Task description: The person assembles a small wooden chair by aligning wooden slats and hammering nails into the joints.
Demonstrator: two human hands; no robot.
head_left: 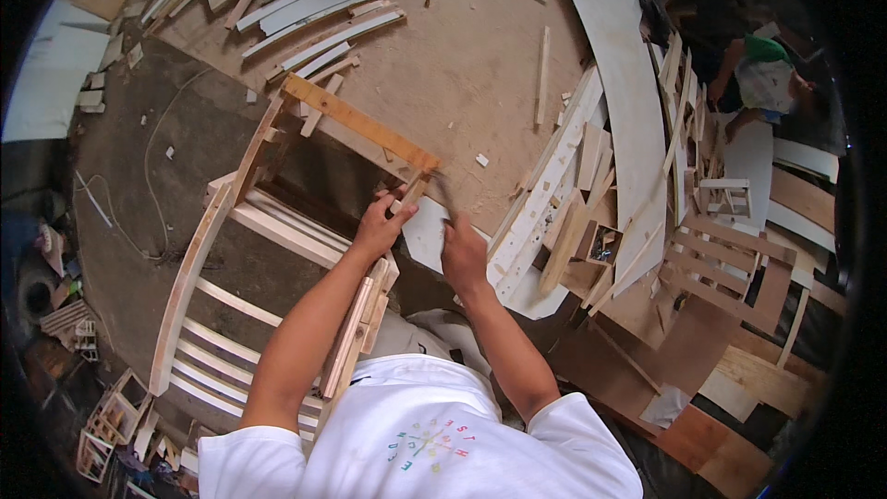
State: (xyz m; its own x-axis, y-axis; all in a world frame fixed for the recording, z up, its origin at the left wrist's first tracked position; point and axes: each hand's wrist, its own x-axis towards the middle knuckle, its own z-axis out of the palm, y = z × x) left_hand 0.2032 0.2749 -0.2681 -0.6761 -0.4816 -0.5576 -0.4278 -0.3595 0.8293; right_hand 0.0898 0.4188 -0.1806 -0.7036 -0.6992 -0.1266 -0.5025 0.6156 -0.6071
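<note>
A pale wooden chair frame (245,212) with curved side posts and several slats lies tilted in front of me. An orange-brown rail (360,123) spans its far end. My left hand (379,225) is closed around the short wooden piece below the rail's right corner. Just right of that corner, my right hand (464,254) is wrapped around a dark, slim tool (445,196), which looks like a hammer. Its far end is blurred and close to the rail's corner. My right fist hides the lower part of the tool.
Curved white-faced wood strips (323,5) lie at the far left of the brown work surface (462,46). Long white boards (624,83) and offcuts are heaped on the right. Another person (765,79) is at the far right. Small slatted pieces (115,416) lie at lower left.
</note>
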